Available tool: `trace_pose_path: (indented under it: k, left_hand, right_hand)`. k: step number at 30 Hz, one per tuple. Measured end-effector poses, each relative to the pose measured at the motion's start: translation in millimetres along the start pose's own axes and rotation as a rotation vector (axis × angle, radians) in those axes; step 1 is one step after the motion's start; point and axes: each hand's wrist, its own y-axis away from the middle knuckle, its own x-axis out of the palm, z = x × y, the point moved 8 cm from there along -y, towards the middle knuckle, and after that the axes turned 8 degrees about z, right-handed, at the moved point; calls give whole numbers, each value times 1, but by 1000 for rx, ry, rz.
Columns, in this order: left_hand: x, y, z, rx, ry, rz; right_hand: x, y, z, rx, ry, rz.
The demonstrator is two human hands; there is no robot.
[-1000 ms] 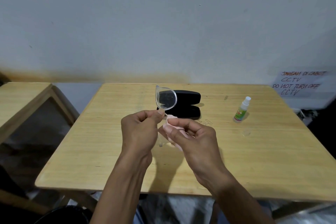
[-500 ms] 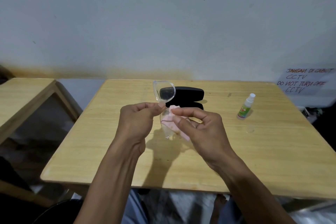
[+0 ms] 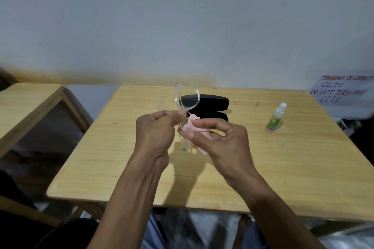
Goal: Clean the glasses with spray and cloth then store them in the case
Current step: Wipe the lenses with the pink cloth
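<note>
A: Head view, the only one we have. What are the hands doing?

B: The left hand pinches the clear glasses near the bridge, thumb and fingers curled on the frame, holding them on end above the desk. One lens stands up above the fingers; the other hangs below, mostly hidden behind the cloth.

A: And the right?

B: The right hand pinches a pink cloth between thumb and fingertips, folded around the lower lens. I judge this as the wiping step, with one lens in work.

A: Where are the other things?

B: The black case lies open on the desk just behind the hands, partly seen through the upper lens. The spray bottle stands upright well to the right, with what may be its clear cap lying near it; too faint to be sure.

A: What might go wrong?

B: The frame is held at one narrow spot, so a hard rub from the cloth could twist it in the left grip or strain the bridge. If the pinch slackens, the glasses drop onto the desk. A thumb sliding up would smear the upper lens. Later, a wide reach towards the case could tip the bottle.
</note>
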Motion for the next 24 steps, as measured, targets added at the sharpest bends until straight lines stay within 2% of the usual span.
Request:
trace_pose_path:
  k: [3, 6, 10, 13, 18, 24]
  left_hand:
    - [0, 0, -1, 10, -49, 18]
    - [0, 0, -3, 9, -120, 65]
    - [0, 3, -3, -3, -68, 31]
    - [-2, 3, -1, -8, -35, -8]
    - [-2, 1, -4, 16, -75, 11]
    - [1, 1, -7, 42, -57, -3]
  right_hand:
    - [-2, -1, 7, -58, 140, -33]
    - [-4, -4, 12, -131, 171, -36]
    - [1, -2, 9, -133, 226, 11]
    - [3, 1, 8, -148, 239, 57]
    - [-6, -3, 18, -171, 224, -23]
    - [1, -5, 19, -190, 189, -15]
